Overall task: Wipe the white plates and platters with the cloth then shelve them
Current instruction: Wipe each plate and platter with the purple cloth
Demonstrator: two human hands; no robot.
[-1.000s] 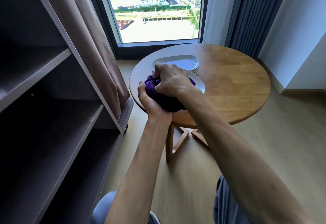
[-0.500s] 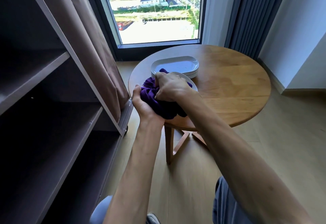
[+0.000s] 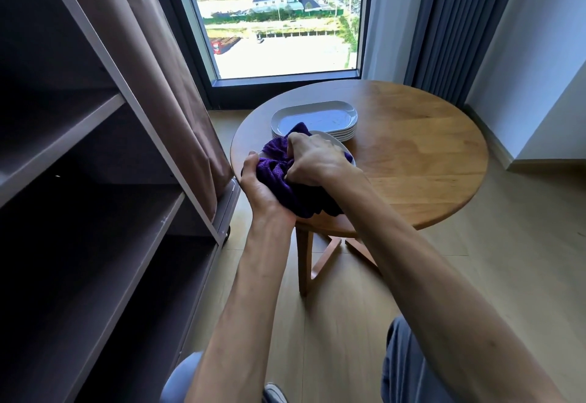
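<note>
The cloth (image 3: pixel 287 185) is a deep purple, fuzzy terry fabric, bunched and matt. Just behind it, the plate (image 3: pixel 337 146) and the stacked platters (image 3: pixel 317 116) look like glazed white ceramic, smooth and glossy. The table (image 3: pixel 421 161) under the cloth is warm, satin-finished wood with visible plank grain. Left of the table, the shelf (image 3: pixel 95 199) has matt grey-brown boards and a soft brown fabric curtain (image 3: pixel 152 63). The floor (image 3: pixel 507 244) is pale, smooth wood-look planks.
</note>
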